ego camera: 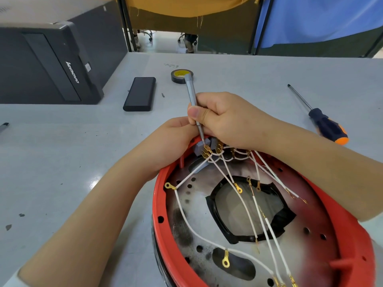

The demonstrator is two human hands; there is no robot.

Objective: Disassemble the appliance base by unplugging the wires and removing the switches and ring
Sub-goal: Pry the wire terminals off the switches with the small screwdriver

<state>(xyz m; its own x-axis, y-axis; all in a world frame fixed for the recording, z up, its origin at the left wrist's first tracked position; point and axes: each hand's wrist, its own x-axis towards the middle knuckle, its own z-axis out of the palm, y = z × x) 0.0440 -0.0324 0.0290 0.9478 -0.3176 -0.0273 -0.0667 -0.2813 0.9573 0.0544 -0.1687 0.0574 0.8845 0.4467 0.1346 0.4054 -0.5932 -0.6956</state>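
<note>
The appliance base point(165, 183), a round red plastic shell with a perforated metal plate inside, lies upside down at the lower right. Several white wires point(186, 220) with gold terminals run across it to grey switches point(200, 146) at its far rim. My right hand point(226, 119) grips a slim grey precision screwdriver point(191, 94), its tip down at the gold connectors on the left switch. My left hand point(170, 141) holds the far rim of the base beside that switch; its fingertips are hidden behind the right hand.
On the grey table: a black power bank point(139, 94), a roll of black tape point(179, 76), a large orange-and-black screwdriver point(323, 123) at right, a small screw point(163, 94). A black computer case point(47, 65) stands at the far left.
</note>
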